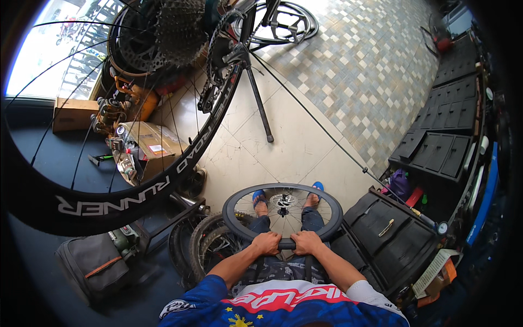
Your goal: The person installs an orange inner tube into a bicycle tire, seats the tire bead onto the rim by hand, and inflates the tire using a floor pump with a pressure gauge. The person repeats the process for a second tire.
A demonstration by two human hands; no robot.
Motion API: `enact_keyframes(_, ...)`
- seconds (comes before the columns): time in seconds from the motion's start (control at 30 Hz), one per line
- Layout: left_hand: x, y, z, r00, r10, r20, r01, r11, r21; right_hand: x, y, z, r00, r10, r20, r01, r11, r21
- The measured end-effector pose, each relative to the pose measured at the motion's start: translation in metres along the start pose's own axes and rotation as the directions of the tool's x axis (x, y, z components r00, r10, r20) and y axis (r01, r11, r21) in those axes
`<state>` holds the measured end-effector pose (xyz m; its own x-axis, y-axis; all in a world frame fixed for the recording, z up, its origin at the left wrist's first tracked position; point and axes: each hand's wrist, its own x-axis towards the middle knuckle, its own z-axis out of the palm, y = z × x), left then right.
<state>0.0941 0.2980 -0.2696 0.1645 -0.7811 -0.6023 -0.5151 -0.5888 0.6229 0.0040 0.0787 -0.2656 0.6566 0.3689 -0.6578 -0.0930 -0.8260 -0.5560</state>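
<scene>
The wheel was black, the sandals bright blue, the shirt blue, red and white with yellow stars, the bag grey with an orange stripe, the mosaic floor chequered cream, grey and brown

Two hands, one gripped wheel, two slippers

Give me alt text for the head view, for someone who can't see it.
The person's left hand and right hand grip the near edge of a round, black-rimmed, wire-spoked bicycle wheel. Another black-rimmed wheel with white lettering, on a bicycle, looms upper left; boxy black cases line the right side of the beige-tiled floor.
</scene>
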Motion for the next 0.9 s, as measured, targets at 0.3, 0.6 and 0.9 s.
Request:
enact_keyframes(0.3, 0.101, -0.028, -0.135, 0.879, -0.029, -0.475, 0.134, 0.973, 0.189, 0.069, 0.04, -0.115, 0.69, 0.09, -0.718, -0.128, 0.992, 0.002)
enact_keyframes(0.6, 0.107, -0.055, -0.147, 0.683, 0.185, -0.707, 0.008, 0.965, 0.261, 0.1, 0.034, -0.121, 0.532, 0.015, -0.847, -0.097, 0.994, -0.043)
enact_keyframes(0.9, -0.004, -0.075, -0.102, 0.829, -0.018, -0.56, 0.115, 0.984, 0.139, 0.021, 0.085, -0.07, 0.705, 0.323, -0.631, -0.318, 0.94, 0.126)
